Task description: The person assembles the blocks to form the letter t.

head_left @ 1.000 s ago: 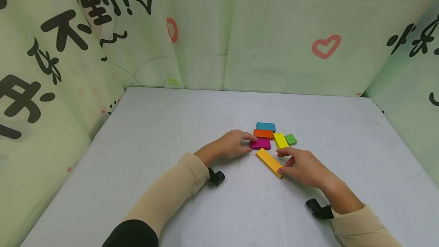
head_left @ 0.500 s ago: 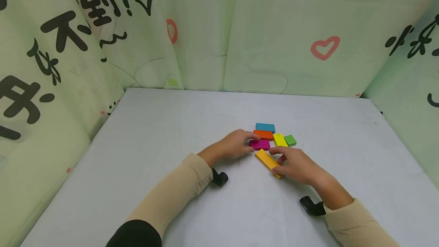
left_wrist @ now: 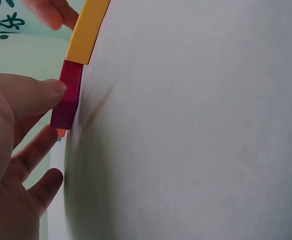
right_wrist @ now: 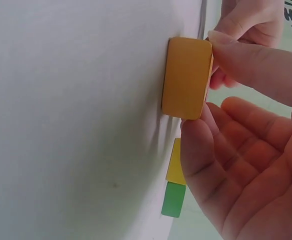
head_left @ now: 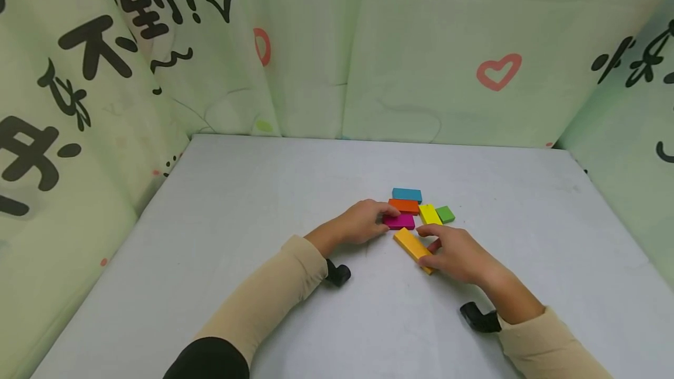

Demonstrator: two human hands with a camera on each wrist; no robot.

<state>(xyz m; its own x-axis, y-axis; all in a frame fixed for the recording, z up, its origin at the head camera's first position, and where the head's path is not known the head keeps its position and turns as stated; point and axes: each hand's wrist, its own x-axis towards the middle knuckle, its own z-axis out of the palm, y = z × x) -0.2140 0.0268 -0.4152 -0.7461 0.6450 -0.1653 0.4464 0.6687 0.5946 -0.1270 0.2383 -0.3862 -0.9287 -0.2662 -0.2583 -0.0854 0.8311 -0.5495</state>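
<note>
My left hand [head_left: 363, 222] pinches the magenta block [head_left: 399, 223] flat on the table, thumb at its near side and index finger at its far side. In the left wrist view the thumb lies on the magenta block [left_wrist: 67, 100], whose end meets the amber block [left_wrist: 88, 32]. With thumb and finger my right hand [head_left: 458, 253] grips the lower right end of the long amber block [head_left: 408, 244], which lies slanted. An orange block [head_left: 404, 206] and a blue block [head_left: 406, 194] line up behind the magenta one. Right of them sit a yellow block [head_left: 429, 214] and a green block [head_left: 445, 214].
The blocks lie on a white-covered table [head_left: 295, 174]. A pale green curtain [head_left: 421, 45] with black characters and red hearts encloses its back and sides. Each wrist carries a black camera mount, such as the left mount [head_left: 338, 274].
My right hand has shifted slightly left along the amber block, its fingertips now further over it. My left index finger has moved slightly right over the magenta block. The blocks look nearly unmoved.
</note>
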